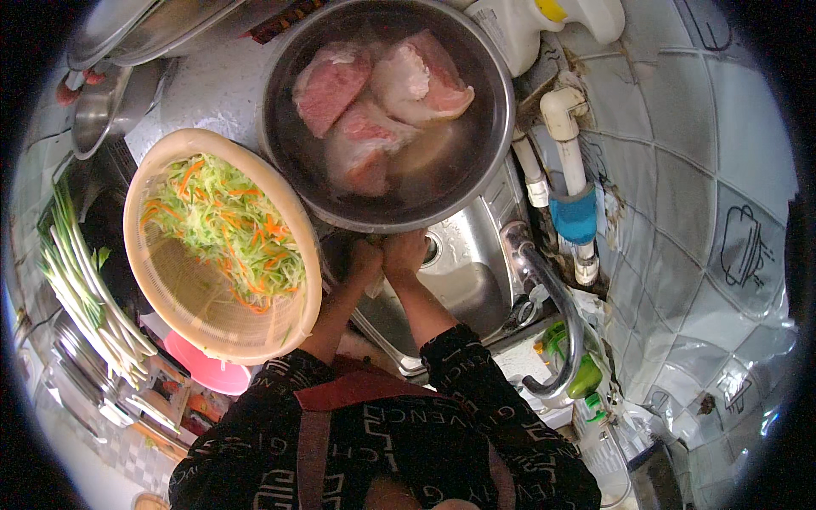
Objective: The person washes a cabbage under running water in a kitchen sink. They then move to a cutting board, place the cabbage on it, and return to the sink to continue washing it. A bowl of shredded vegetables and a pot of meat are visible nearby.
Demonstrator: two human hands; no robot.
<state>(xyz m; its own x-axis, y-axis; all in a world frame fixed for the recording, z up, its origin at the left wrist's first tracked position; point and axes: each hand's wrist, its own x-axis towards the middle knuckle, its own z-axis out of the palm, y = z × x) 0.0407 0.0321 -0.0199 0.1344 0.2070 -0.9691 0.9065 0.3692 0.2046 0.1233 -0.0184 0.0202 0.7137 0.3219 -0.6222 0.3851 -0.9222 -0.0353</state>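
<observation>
My left hand (365, 257) and my right hand (405, 252) are close together over the steel sink (476, 280), at the near rim of a large metal basin (280, 161). Both hands look curled closed, with their fingertips partly hidden by the rim. Whatever lies between them is too small and covered to make out. Several big chunks of raw meat (365, 140) sit in cloudy water inside the basin. To the left of my arms, a tilted beige plastic strainer basket (144, 255) holds shredded green and orange vegetables (234, 225).
A curved metal faucet (571, 340) stands right of the sink, near white pipes (571, 153) along the tiled wall. Spring onions (89, 289) lie at the far left, near a pink bowl (204, 365). A white plastic bottle (510, 30) is beyond the basin.
</observation>
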